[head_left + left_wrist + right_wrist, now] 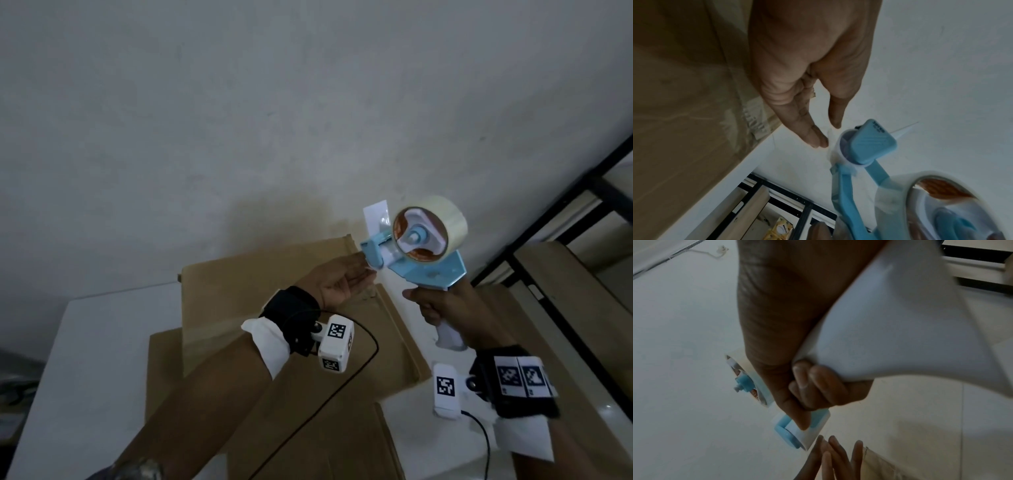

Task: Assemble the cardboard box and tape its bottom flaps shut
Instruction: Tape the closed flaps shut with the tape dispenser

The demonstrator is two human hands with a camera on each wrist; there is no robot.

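My right hand (432, 310) grips the white handle of a blue tape dispenser (411, 263) and holds it up in the air; a roll of clear tape (432, 230) sits on it. In the right wrist view the fingers (813, 386) curl round that handle (900, 337). My left hand (366, 270) reaches to the dispenser's front roller (857, 146) with straight fingers (813, 138), its thumb a little apart from them. Whether it touches the tape end I cannot tell. Below, a brown cardboard box (267, 301) lies on the table.
More flat cardboard (308, 438) lies under the box on a white table (85, 342). A black metal shelf frame (548, 212) with wooden boards stands at the right. A grey wall rises behind, with a white plate (376, 214) on it. Camera cables hang from both wrists.
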